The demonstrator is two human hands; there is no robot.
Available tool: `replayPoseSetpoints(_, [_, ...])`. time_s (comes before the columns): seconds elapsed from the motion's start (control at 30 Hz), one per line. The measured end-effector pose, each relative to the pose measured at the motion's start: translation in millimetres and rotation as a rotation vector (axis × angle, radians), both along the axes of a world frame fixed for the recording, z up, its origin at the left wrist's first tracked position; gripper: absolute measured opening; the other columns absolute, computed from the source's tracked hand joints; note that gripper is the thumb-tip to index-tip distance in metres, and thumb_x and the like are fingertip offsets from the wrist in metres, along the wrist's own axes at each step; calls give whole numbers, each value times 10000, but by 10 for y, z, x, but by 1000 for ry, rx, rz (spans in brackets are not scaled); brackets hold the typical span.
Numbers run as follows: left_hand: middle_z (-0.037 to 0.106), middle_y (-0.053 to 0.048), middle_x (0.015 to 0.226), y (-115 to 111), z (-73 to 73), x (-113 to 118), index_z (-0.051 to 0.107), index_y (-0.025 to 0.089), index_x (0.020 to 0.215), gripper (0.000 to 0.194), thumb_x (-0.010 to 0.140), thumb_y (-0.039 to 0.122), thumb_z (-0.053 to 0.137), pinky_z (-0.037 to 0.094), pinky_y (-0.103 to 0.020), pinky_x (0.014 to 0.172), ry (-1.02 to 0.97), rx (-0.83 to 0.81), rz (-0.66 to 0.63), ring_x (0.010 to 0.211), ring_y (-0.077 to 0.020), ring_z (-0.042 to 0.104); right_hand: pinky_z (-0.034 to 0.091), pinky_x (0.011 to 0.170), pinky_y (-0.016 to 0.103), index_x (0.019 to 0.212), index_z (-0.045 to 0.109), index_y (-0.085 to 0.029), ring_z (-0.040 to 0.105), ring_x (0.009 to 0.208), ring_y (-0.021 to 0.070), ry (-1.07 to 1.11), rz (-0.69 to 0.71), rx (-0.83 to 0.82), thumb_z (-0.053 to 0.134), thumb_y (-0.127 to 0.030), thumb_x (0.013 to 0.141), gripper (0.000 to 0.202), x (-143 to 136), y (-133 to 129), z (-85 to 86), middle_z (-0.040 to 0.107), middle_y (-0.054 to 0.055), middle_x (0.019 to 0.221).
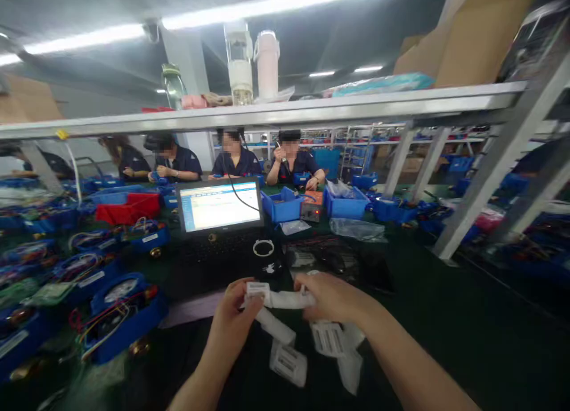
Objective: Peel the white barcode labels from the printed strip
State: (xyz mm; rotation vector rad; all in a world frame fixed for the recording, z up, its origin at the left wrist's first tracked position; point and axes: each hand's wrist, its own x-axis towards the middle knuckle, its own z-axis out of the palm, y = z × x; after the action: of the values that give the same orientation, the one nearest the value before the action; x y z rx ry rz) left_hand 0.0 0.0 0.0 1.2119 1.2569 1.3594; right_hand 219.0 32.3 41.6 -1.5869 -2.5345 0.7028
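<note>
Between thumb and fingers, my left hand (238,313) pinches a small white packet with a printed label (258,290). A white plastic wrapping strip (287,300) runs from it to my right hand (332,298), whose fingers are closed on the strip's other end. Below the hands hang or lie more white labelled packets (289,362); blur hides whether they join the held strip. Another labelled packet (329,338) and a loose clear wrapper end (350,369) show under my right hand. Beyond the hands is an open laptop (221,206) with a white ring (263,247) on it.
Blue housings with wires (124,316) crowd the left side. A red bin (128,208), blue bins (282,204) and an orange box (312,206) stand behind. A metal shelf (267,111) crosses overhead, its post (485,155) at right. Several people sit opposite.
</note>
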Motion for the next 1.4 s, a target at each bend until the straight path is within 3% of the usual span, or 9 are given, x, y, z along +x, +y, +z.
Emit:
replayPoseSetpoints(0.27, [637, -12, 690, -49, 190, -95, 615, 147, 849, 507, 509, 456, 830, 412, -214, 536, -306, -181, 137, 590, -137, 553, 386, 637, 258, 1041, 628, -202, 597, 850, 207, 65, -23, -96, 729, -254, 620, 436, 151, 48, 113, 641, 39, 983])
replayPoseSetpoints(0.43, [642, -44, 715, -98, 126, -28, 586, 144, 784, 360, 685, 479, 675, 410, -239, 575, -44, -157, -8, 608, -148, 552, 423, 738, 272, 1026, 634, -175, 589, 886, 187, 326, 23, -88, 694, -311, 707, 352, 228, 111, 143, 632, 44, 988])
replayPoseSetpoints(0.53, [640, -99, 1018, -124, 107, 32, 534, 173, 779, 290, 699, 435, 631, 450, -333, 763, 172, -53, 8, 890, -245, 601, 434, 770, 289, 1016, 636, -164, 586, 906, 191, 447, 55, -88, 694, -325, 720, 342, 227, 104, 150, 631, 55, 1006])
replayPoseSetpoints(0.63, [512, -88, 1297, -149, 164, 121, 535, 217, 1056, 416, 671, 330, 645, 365, -404, 960, 454, 111, -78, 1173, -289, 480, 446, 746, 284, 1002, 631, -159, 594, 864, 181, 560, 120, -126, 731, -329, 681, 377, 166, 57, 158, 637, 47, 980])
replayPoseSetpoints(0.77, [588, -72, 1176, -204, 257, 262, 482, 225, 1217, 554, 673, 195, 583, 398, -368, 899, 702, 92, -348, 1063, -262, 546, 464, 694, 249, 987, 608, -158, 607, 813, 155, 738, 226, -256, 720, -323, 683, 364, 95, 11, 166, 650, 35, 938])
replayPoseSetpoints(0.97, [633, -24, 1063, -322, 193, 352, 609, 248, 1051, 398, 681, 121, 537, 380, -349, 939, 866, 134, -547, 1028, -236, 555, 445, 728, 264, 921, 617, -164, 615, 824, 166, 356, -199, 171, 557, -258, 828, 146, 197, 186, 3, 662, 43, 881])
replayPoseSetpoints(1.13, [616, -67, 1112, -324, 26, 376, 577, 227, 1143, 577, 575, 129, 620, 275, -447, 1074, 898, 230, -644, 1097, -284, 523, 416, 728, 320, 914, 652, -163, 600, 882, 267, 168, -242, 164, 792, -287, 559, 401, 203, 355, -380, 645, 91, 956])
replayPoseSetpoints(1.3, [601, -38, 1111, -335, 92, 338, 590, 254, 1087, 386, 720, 155, 519, 421, -311, 882, 757, 161, -454, 1041, -216, 550, 378, 636, 238, 740, 646, -188, 601, 728, 160, 162, -187, 155, 641, -167, 704, 42, 217, 404, -427, 649, 8, 740])
replayPoseSetpoints(1.4, [626, -37, 1037, -316, 157, 314, 611, 226, 1017, 265, 784, 208, 484, 418, -293, 863, 668, 97, -347, 992, -195, 569, 375, 637, 215, 777, 637, -189, 595, 721, 128, 186, -186, 176, 565, -153, 771, 82, 240, 412, -347, 660, -2, 763])
